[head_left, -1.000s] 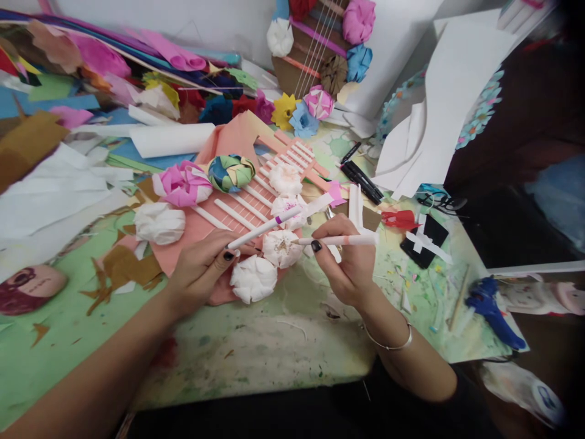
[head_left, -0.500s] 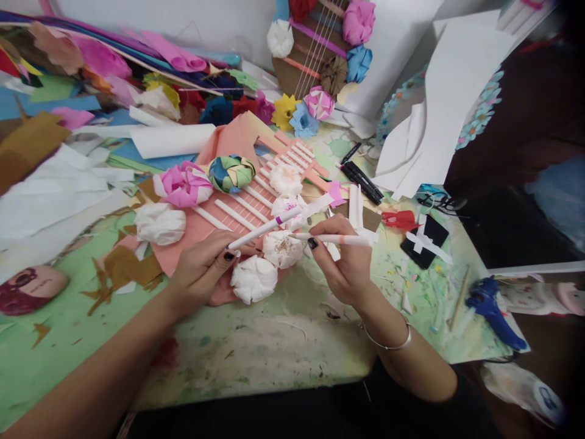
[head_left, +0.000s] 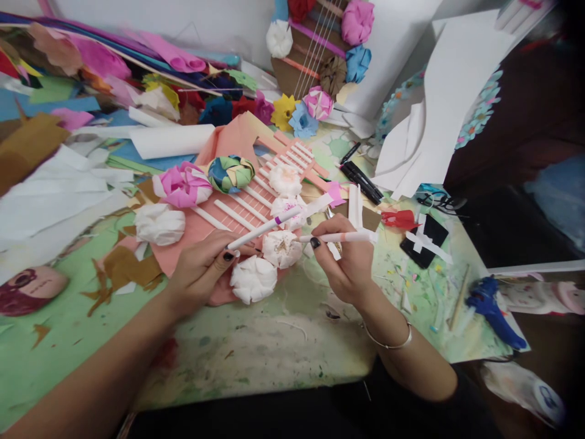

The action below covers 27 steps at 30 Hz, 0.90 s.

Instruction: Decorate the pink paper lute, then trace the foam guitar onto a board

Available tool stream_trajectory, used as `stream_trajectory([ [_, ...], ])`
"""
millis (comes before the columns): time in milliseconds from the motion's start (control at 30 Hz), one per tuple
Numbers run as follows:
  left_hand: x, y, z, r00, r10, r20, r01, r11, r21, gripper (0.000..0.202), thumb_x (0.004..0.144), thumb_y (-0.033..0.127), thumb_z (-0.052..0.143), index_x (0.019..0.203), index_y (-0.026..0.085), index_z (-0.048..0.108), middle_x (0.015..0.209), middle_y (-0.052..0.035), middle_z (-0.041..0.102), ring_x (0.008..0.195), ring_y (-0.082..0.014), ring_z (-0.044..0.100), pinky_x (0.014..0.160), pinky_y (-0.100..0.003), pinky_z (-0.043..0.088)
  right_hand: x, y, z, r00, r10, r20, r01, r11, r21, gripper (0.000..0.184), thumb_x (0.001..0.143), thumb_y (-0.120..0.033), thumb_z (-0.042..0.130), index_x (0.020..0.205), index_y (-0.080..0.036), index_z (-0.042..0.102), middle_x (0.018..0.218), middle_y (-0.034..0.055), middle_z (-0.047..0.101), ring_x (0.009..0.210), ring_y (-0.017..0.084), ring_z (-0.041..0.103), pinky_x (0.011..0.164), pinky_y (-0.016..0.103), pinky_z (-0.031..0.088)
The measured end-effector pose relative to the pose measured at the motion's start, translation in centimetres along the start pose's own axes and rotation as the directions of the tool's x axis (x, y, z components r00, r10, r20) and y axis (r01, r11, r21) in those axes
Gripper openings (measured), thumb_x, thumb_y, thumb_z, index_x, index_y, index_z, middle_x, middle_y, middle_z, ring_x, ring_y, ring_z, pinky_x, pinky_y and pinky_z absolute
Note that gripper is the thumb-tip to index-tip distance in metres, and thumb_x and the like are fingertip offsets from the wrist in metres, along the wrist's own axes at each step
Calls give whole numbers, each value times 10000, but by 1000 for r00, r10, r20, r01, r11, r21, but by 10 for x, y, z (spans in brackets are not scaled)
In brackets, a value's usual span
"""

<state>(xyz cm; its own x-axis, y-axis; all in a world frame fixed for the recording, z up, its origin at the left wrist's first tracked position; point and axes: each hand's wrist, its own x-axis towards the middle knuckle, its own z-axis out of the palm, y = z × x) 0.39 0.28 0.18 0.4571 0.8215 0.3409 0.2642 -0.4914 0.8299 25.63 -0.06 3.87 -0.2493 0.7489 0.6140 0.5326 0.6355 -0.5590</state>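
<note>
My left hand (head_left: 203, 271) is closed round a white marker with a purple band (head_left: 265, 227) and rests on the pink paper guitar (head_left: 228, 213). My right hand (head_left: 350, 265) pinches a white pen with a pink band (head_left: 338, 237), its tip touching the centre of a white paper flower (head_left: 282, 249). Another white flower (head_left: 253, 279) lies just below it, and two more white flowers (head_left: 287, 207) sit further up the guitar's white strips.
A pink flower (head_left: 183, 183), a green-blue flower (head_left: 231, 172) and a white flower (head_left: 159, 223) lie on the guitar's left. Black markers (head_left: 361, 180), a blue glue gun (head_left: 491, 311), white sheets (head_left: 439, 103) and a second flowered guitar (head_left: 320, 55) surround the green mat (head_left: 274, 341).
The pen tip in my right hand has shifted slightly over the white flower's centre. My left hand has stayed where it was.
</note>
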Motion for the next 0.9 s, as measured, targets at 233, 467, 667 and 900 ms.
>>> stream_trajectory([
  [233,-1,-1,-1,1000,4,17,-4,1000,4,283,943,214,401,1056,196,660,1014,-72,650,910,-218,560,811,-372,421,-1,-2,-2,1000,-8,-8,8,1000,15,89,846,-123,508,878,-205,526,778,9,579,715,134,531,625,300,402],
  [467,-1,-1,-1,1000,-9,10,9,1000,18,280,940,245,407,1034,204,668,969,-67,658,896,-224,573,796,-371,429,0,-2,-1,999,-33,10,33,999,29,98,831,-104,509,865,-195,522,768,10,565,693,128,508,624,295,397],
  [667,-1,-2,0,1000,4,3,-5,1000,17,288,942,239,406,1051,194,670,1025,-75,665,923,-221,587,794,-359,436,1,-5,-1,1000,-28,4,28,998,64,101,824,-97,501,850,-193,522,739,3,539,664,120,483,618,290,389],
  [900,-2,-4,1,1000,10,-17,-9,999,32,297,949,244,401,1056,188,673,1034,-76,675,936,-206,597,804,-339,439,1,-5,-3,999,-41,-2,41,996,81,95,820,-91,505,841,-182,524,730,3,523,653,115,469,619,287,387],
])
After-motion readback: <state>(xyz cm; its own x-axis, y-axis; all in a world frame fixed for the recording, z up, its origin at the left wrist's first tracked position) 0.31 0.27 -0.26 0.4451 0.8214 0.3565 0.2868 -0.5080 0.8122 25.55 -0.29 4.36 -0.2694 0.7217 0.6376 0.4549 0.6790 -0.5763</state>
